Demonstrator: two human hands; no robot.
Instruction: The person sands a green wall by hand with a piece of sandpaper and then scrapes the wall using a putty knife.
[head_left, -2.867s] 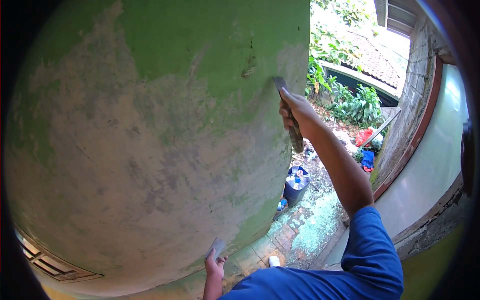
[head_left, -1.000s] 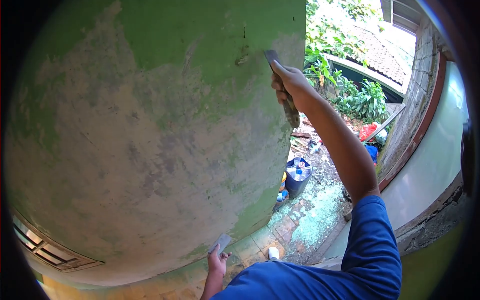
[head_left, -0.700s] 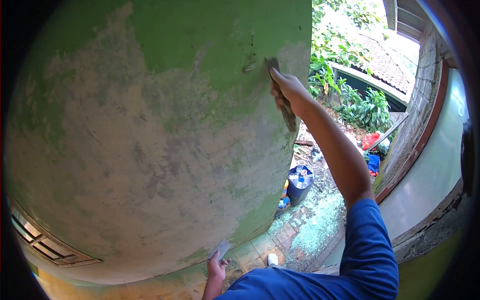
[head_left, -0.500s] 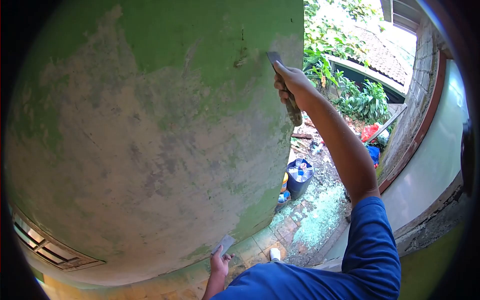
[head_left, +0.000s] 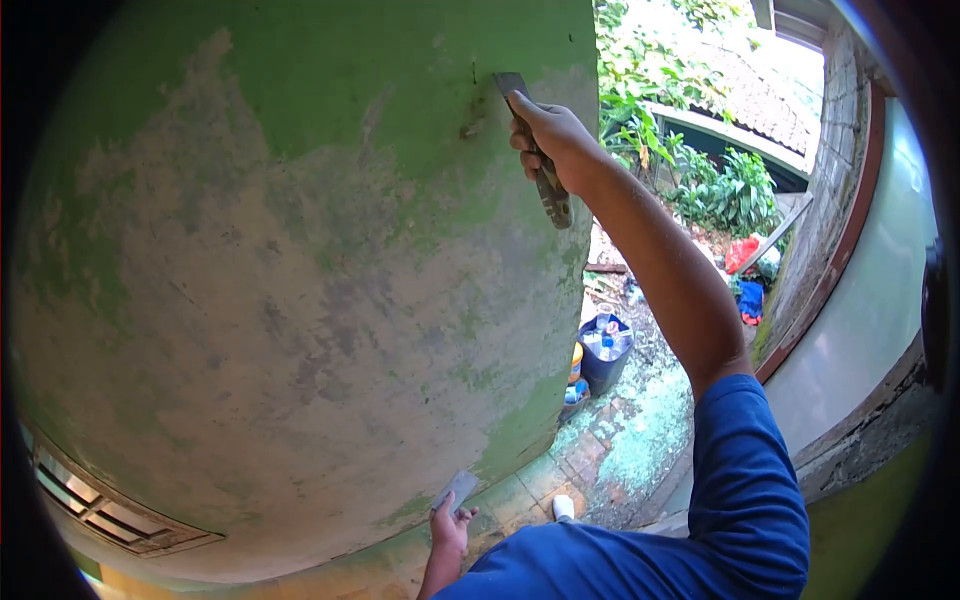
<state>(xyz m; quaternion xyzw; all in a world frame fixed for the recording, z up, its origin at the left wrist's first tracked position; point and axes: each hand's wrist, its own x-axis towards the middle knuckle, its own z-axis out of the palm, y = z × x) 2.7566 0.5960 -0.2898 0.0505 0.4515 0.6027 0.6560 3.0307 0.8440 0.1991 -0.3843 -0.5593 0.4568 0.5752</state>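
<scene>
The right hand has its fingers wrapped around the handle of a putty knife, whose blade lies at the upper right of the patchy green wall, near its edge; whether it touches is unclear. Lower down, the left hand pinches a flat rectangular blade between thumb and fingers. Past the wall's edge, a dark blue bin holding plastic cups stands near pale green debris on the ground.

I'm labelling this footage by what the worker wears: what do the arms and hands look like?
The right arm has a plain blue short sleeve ending above the elbow. The right hand and left hand are ungloved, with no watch visible.
</scene>
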